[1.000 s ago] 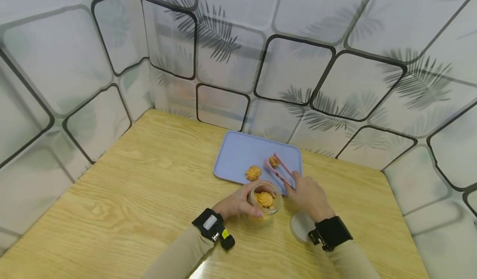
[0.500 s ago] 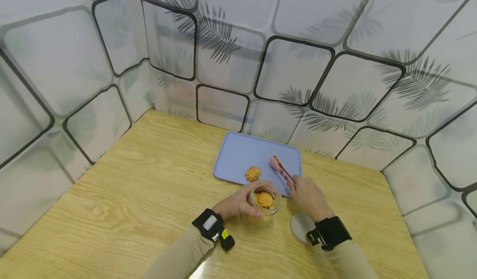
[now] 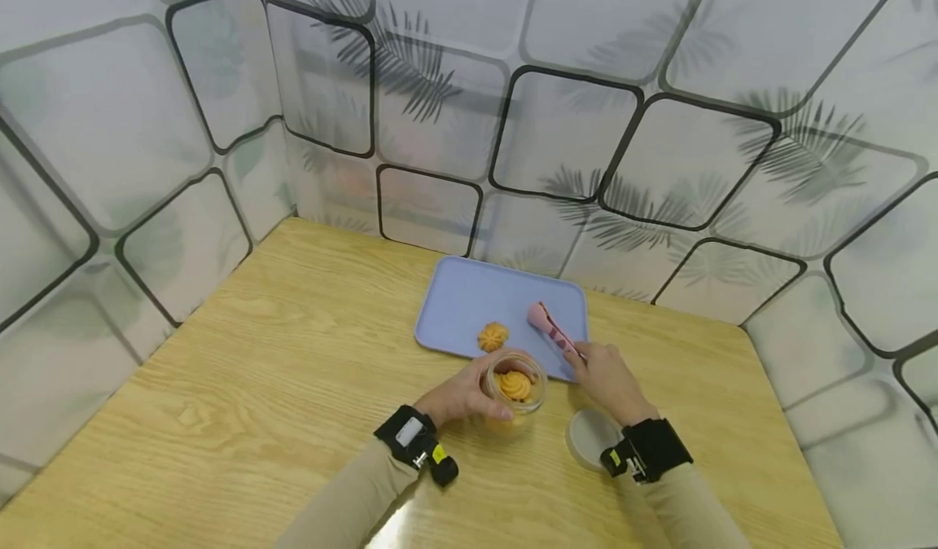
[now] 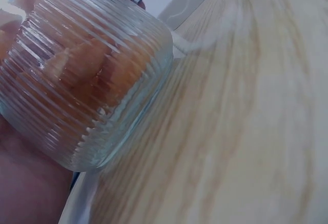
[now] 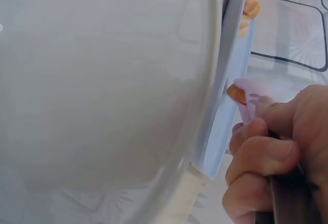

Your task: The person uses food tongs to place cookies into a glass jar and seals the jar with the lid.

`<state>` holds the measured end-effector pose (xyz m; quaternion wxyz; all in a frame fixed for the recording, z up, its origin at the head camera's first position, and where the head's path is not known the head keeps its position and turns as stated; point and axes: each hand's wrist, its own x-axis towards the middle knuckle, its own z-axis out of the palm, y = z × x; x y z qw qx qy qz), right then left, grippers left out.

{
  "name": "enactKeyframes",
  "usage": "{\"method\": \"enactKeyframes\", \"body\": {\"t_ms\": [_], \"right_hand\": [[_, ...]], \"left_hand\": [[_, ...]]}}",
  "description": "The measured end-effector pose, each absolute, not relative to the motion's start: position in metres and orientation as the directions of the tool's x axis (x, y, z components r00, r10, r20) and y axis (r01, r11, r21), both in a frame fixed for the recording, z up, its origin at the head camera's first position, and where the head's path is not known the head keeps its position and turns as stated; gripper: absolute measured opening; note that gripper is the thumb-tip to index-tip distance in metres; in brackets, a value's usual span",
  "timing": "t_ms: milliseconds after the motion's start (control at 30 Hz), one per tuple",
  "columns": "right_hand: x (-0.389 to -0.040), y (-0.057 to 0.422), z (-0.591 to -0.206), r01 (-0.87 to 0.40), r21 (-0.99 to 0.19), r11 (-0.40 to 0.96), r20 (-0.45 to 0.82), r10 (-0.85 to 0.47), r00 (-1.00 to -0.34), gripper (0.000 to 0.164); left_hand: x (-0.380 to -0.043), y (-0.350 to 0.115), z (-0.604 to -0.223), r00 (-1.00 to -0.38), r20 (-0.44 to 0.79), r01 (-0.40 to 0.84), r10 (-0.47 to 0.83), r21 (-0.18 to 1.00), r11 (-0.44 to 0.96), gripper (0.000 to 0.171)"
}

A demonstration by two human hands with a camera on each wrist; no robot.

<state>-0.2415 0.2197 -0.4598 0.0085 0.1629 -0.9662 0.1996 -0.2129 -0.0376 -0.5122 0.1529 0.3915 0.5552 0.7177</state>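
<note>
My left hand (image 3: 460,394) grips a ribbed glass jar (image 4: 87,75) on the table, with several piped cookies (image 3: 515,385) inside; its mouth is uncovered. In my right hand (image 3: 610,382) is a pair of pink tongs (image 3: 551,329), squeezed together over the blue tray. Between the tong tips a cookie (image 5: 236,94) shows in the right wrist view; in the head view the tongs mostly hide it. Another flower-shaped cookie (image 3: 493,336) lies on the tray (image 3: 469,288), just beyond the jar.
A round whitish lid (image 3: 590,438) lies on the wooden table (image 3: 293,353), right of the jar and below my right wrist. A patterned curtain (image 3: 440,125) stands behind the tray and along both sides.
The tongs were spread around the cookie one second ago and have squeezed together on it. My left hand and the jar stay in place; the head view has shifted slightly.
</note>
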Motion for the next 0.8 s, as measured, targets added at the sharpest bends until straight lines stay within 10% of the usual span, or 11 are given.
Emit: {"method": "enactKeyframes", "body": {"t_ms": [800], "right_hand": [[-0.150, 0.247, -0.405, -0.156, -0.856, 0.493, -0.058, -0.392, -0.918, 0.041]], "left_hand": [[-0.214, -0.039, -0.508, -0.655, 0.380, 0.248, 0.653, 0.925, -0.288, 0.080]]}}
